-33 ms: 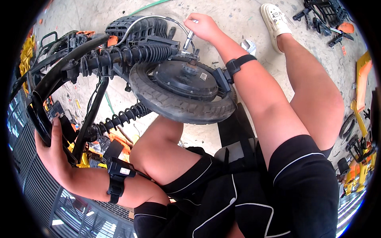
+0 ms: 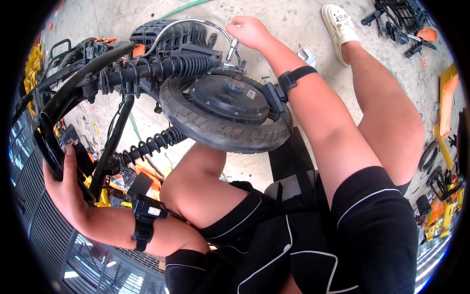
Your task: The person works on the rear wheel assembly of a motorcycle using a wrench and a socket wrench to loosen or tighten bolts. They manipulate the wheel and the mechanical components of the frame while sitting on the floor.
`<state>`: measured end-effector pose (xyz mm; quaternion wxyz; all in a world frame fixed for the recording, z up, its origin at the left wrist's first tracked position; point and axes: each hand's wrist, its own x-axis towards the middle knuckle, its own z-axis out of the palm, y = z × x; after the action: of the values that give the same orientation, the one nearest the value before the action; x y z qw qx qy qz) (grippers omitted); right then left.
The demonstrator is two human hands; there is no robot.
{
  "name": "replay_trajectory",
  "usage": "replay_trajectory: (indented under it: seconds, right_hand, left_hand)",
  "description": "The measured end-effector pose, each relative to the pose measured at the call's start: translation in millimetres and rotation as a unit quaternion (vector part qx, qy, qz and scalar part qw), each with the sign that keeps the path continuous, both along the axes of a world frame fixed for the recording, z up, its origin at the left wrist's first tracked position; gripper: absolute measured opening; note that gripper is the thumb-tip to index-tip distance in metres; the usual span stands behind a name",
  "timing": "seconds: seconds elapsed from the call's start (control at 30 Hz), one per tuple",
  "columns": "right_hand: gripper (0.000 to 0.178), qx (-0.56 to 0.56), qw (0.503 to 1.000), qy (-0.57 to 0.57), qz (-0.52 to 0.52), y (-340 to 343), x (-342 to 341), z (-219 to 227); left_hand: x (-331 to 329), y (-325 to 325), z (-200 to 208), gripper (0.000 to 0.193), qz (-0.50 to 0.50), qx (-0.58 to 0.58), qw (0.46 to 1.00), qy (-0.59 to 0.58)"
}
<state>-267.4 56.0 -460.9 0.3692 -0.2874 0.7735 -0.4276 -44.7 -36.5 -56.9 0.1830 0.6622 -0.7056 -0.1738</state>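
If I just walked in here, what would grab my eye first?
Most likely the small black scooter wheel with its hub motor, lying on its side in the middle, flanked by coiled black springs. The right hand grips a metal tool at the axle near the top. The left hand holds the curved black frame at the left edge.

Head-worn fisheye, downward, close over lap
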Motion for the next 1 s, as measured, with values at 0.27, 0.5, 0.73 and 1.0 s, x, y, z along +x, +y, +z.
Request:
replay_trajectory:
  seconds: [0.27,0.5,0.73,1.0]
  right_hand:
    - [0.038,0.259,0.944,0.126,0.159,-16.1,-9.1,64.6]
    - [0.039,-0.104,0.992,-0.031,-0.065,7.1,15.4,-13.2]
    - [0.035,0.272,0.941,0.098,0.179,-13.9,-10.0,43.0]
    - [0.041,-0.015,0.996,0.068,0.052,-1.5,-1.5,9.5]
  left_hand:
    - [13.2,-12.9,5.1,0.031,-0.035,-0.004,0.998,-0.044]
    - [17.9,-18.6,9.1,0.040,-0.041,-0.003,0.997,-0.063]
    - [15.9,-13.5,4.1,0.044,-0.004,-0.021,0.998,-0.056]
    - [20.8,-24.4,11.3,0.038,-0.071,0.010,0.996,-0.061]
